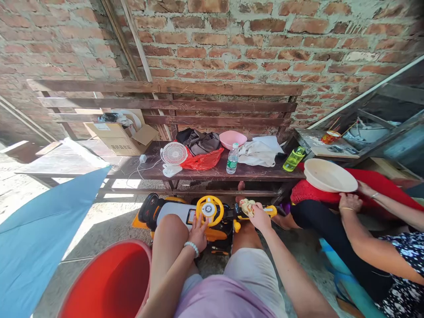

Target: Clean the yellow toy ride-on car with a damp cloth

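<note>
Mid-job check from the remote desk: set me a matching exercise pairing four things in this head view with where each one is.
Things:
1. Left hand with white beaded bracelet
2. Red plastic bucket
3. Cream round plastic basin
4. Pink plastic bowl

Places:
A. Touched by a co-worker's hand
B. On the dark wooden bench
C. On a yellow toy steering wheel
D. On the ground, lower left

Pairs: 1-C, 2-D, 3-A, 4-B

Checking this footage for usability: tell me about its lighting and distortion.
Head view: hard sunlight glares on the ground left of the toy car; the bench sits in shade; wide-angle distortion bends the brick wall and stretches the red bucket at the frame's edge.
</note>
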### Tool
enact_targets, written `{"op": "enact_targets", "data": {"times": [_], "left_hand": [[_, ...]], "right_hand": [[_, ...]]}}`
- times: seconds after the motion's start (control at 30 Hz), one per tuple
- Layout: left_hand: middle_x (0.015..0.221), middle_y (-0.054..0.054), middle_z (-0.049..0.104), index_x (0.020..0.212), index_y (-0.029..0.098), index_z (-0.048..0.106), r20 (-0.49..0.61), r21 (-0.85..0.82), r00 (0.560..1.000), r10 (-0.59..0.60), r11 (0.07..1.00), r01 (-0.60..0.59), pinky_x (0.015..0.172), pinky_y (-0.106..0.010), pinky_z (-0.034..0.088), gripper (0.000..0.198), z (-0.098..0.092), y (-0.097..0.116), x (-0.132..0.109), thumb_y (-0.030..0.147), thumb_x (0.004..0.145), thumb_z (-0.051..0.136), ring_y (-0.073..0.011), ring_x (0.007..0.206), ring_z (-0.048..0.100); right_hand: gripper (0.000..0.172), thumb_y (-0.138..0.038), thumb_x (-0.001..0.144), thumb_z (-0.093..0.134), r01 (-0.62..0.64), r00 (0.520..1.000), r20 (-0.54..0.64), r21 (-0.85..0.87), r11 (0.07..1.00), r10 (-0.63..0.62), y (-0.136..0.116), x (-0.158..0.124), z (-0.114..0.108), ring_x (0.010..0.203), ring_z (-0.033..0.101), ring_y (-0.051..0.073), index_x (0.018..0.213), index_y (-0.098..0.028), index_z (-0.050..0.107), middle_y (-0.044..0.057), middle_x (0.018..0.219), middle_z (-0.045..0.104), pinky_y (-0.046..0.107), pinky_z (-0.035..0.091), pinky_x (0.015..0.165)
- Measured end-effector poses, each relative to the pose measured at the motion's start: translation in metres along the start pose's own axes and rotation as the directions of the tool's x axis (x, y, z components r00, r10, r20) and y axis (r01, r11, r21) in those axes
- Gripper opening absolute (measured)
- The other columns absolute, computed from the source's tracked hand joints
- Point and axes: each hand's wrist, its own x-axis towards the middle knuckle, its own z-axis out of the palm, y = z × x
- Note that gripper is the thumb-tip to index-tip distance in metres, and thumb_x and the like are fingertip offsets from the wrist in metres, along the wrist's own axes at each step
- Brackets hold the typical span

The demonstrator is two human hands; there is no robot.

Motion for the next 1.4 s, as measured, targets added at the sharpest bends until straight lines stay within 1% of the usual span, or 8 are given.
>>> {"op": "enact_targets", "data": {"times": [0.23, 0.53, 0.63, 0.83, 0.97, 1.1, 1.23, 1.4], "left_hand": [[0.189, -0.007, 0.017, 0.171, 0.031, 0.048, -0.026, -0.019, 1.0, -0.012, 1.0, 0.012, 0.137, -0.055, 0.03, 0.092, 0.011, -0.007, 0.006, 0.003, 0.084, 0.065, -0.0382, 0.174, 0.01], [0.187, -0.009, 0.022, 0.166, 0.025, 0.056, -0.078, -0.183, 0.996, -0.035, 0.983, 0.02, 0.138, -0.054, 0.03, 0.089, 0.02, -0.01, 0.014, 0.007, 0.08, 0.072, -0.0393, 0.173, 0.018], [0.186, -0.007, 0.029, 0.165, 0.026, 0.057, -0.086, -0.178, 0.995, -0.04, 0.984, 0.024, 0.139, -0.055, 0.029, 0.089, 0.015, -0.008, 0.011, 0.012, 0.078, 0.074, -0.0392, 0.173, 0.02], [0.187, -0.009, 0.023, 0.168, 0.025, 0.052, -0.053, -0.09, 0.999, 0.003, 0.996, -0.008, 0.138, -0.055, 0.03, 0.089, 0.012, -0.012, 0.008, 0.009, 0.082, 0.07, -0.0397, 0.173, 0.015], [0.187, -0.005, 0.024, 0.17, 0.03, 0.05, -0.035, -0.079, 0.999, -0.004, 0.997, 0.001, 0.136, -0.055, 0.034, 0.089, 0.012, -0.013, 0.007, 0.012, 0.084, 0.068, -0.0386, 0.174, 0.013], [0.187, -0.006, 0.024, 0.168, 0.028, 0.052, -0.049, -0.112, 0.998, -0.025, 0.994, 0.019, 0.137, -0.058, 0.033, 0.089, 0.007, -0.006, 0.005, 0.012, 0.081, 0.068, -0.0401, 0.173, 0.015], [0.187, -0.008, 0.024, 0.167, 0.027, 0.054, -0.059, -0.137, 0.998, -0.036, 0.99, 0.027, 0.137, -0.059, 0.031, 0.09, 0.007, -0.002, 0.005, 0.011, 0.08, 0.07, -0.0412, 0.172, 0.018], [0.187, -0.01, 0.022, 0.164, 0.028, 0.057, -0.075, -0.199, 0.997, -0.023, 0.98, 0.008, 0.138, -0.054, 0.031, 0.09, 0.013, -0.005, 0.007, 0.009, 0.078, 0.076, -0.0404, 0.172, 0.02]], "right_hand": [[0.044, -0.016, 0.092, 0.058, -0.14, 0.988, -0.074, -0.096, 0.985, 0.133, 0.06, 0.001, -0.02, 0.11, 0.07, 0.025, 0.13, -0.028, 0.077, 0.013, 0.156, 0.06, 0.039, 0.054, 0.091], [0.024, -0.023, 0.094, 0.063, 0.039, 0.998, -0.057, 0.099, 0.994, -0.034, -0.03, -0.009, 0.013, 0.127, 0.067, 0.025, 0.115, -0.024, 0.076, 0.01, 0.144, 0.066, 0.034, 0.055, 0.102], [0.027, -0.023, 0.097, 0.058, 0.082, 0.995, -0.074, 0.191, 0.978, -0.069, -0.04, -0.017, 0.022, 0.133, 0.065, 0.025, 0.118, -0.024, 0.074, 0.011, 0.146, 0.065, 0.035, 0.055, 0.106], [0.047, -0.015, 0.097, 0.056, 0.132, 0.991, -0.032, 0.098, 0.986, -0.129, 0.002, -0.024, 0.014, 0.143, 0.062, 0.025, 0.14, -0.026, 0.071, 0.009, 0.169, 0.052, 0.034, 0.05, 0.114], [0.055, -0.012, 0.096, 0.056, -0.012, 0.998, -0.057, 0.038, 0.999, 0.014, 0.038, -0.018, 0.001, 0.142, 0.062, 0.029, 0.149, -0.024, 0.068, 0.013, 0.171, 0.05, 0.037, 0.051, 0.114], [0.049, -0.011, 0.091, 0.063, -0.117, 0.989, -0.074, 0.094, 0.989, 0.124, 0.054, -0.006, -0.018, 0.128, 0.07, 0.028, 0.135, -0.026, 0.076, 0.014, 0.162, 0.059, 0.037, 0.054, 0.108], [0.026, -0.022, 0.095, 0.063, -0.085, 0.992, -0.076, 0.181, 0.98, 0.1, 0.038, 0.007, -0.033, 0.115, 0.073, 0.026, 0.116, -0.019, 0.079, 0.015, 0.129, 0.075, 0.035, 0.055, 0.103], [0.023, -0.029, 0.093, 0.066, 0.254, 0.967, -0.051, 0.263, 0.931, -0.249, -0.02, 0.002, -0.03, 0.113, 0.07, 0.026, 0.111, -0.019, 0.076, 0.011, 0.126, 0.071, 0.037, 0.055, 0.104]]}}
